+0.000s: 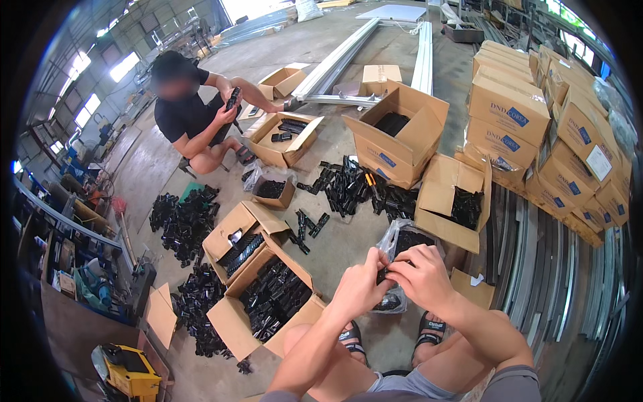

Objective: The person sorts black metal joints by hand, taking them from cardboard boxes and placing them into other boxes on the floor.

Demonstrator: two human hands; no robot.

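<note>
My left hand (362, 287) and my right hand (423, 276) meet in front of my knees, fingertips pinched together. Between them shows a small dark piece (382, 275), mostly covered by my fingers, so its kind cannot be made out. Just beyond and below the hands lies a clear plastic bag (396, 236) with black parts in it. To the left stands an open cardboard box (303, 269) filled with black plastic parts (271, 295). Beyond my right hand, another open carton (437, 194) holds small black pieces (465, 206).
Heaps of black parts (201, 305) lie on the floor at left and ahead. A co-worker (191, 114) crouches at far left, holding a black part (233, 98). Stacked cartons (506, 104) and long metal profiles (542, 268) fill the right side. A yellow case (130, 375) sits lower left.
</note>
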